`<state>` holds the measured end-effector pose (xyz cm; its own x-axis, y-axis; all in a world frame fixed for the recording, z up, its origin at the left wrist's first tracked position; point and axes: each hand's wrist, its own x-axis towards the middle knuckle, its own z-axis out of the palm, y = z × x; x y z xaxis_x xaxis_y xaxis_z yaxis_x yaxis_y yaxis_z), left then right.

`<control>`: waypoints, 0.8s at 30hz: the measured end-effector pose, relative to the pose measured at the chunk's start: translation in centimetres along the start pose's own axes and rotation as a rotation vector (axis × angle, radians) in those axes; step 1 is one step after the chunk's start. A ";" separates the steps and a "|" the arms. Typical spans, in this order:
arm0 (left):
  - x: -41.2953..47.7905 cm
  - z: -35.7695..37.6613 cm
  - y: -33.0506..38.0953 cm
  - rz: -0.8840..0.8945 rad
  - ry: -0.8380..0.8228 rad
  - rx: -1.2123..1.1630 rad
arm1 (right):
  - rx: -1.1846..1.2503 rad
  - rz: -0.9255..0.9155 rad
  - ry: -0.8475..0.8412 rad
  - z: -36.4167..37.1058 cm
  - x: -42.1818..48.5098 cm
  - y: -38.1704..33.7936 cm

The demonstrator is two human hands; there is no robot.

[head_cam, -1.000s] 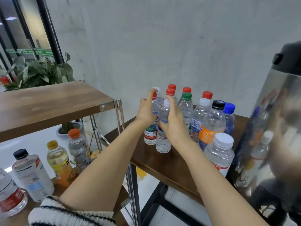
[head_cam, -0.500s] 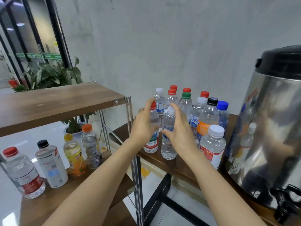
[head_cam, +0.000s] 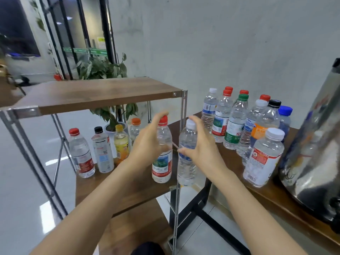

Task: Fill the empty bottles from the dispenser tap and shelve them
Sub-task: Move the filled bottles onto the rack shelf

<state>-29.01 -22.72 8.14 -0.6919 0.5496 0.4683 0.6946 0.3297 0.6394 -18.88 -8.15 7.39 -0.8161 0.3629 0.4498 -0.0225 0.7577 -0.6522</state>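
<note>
Our left hand (head_cam: 147, 146) gripped a red-capped bottle (head_cam: 162, 162) round its body, low over the right end of the middle shelf (head_cam: 114, 188); we could not tell whether it stood there. Our right hand (head_cam: 200, 151) held a white-capped bottle (head_cam: 185, 170) just beside it, by the shelf post (head_cam: 181, 126). Four bottles (head_cam: 103, 150) stood further left on that shelf, more bottles (head_cam: 237, 122) on the tabletop (head_cam: 230, 162) by the dispenser (head_cam: 316, 144).

You are looking at clear, glossy plastic bottles (head_cam: 237, 124), a matt wood-grain shelf (head_cam: 103, 96) on shiny metal posts (head_cam: 183, 111), a smooth wooden surface (head_cam: 276, 197), a mirror-polished steel dispenser (head_cam: 316, 144), a rough grey wall (head_cam: 220, 43) and a glossy floor (head_cam: 22, 181).
</note>
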 end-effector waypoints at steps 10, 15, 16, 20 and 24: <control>-3.4 -5.3 -8.7 -0.243 0.141 0.063 | 0.142 -0.109 -0.171 11.3 2.4 -3.5; -3.7 -6.6 -13.1 -0.338 0.235 0.184 | 0.211 -0.134 -0.276 16.9 3.9 -4.3; -3.8 -6.6 -14.2 -0.355 0.254 0.209 | 0.207 -0.140 -0.298 17.9 4.2 -4.4; -4.4 -6.2 -17.4 -0.400 0.341 0.261 | 0.262 -0.143 -0.320 21.5 5.2 -4.4; -5.0 -5.7 -19.1 -0.419 0.418 0.252 | 0.290 -0.182 -0.341 24.0 6.3 -4.3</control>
<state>-39.94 -36.16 -2.91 -0.8979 0.0061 0.4402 0.3383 0.6495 0.6809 -37.80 -22.14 -1.66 -0.9257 0.0027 0.3783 -0.3033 0.5924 -0.7464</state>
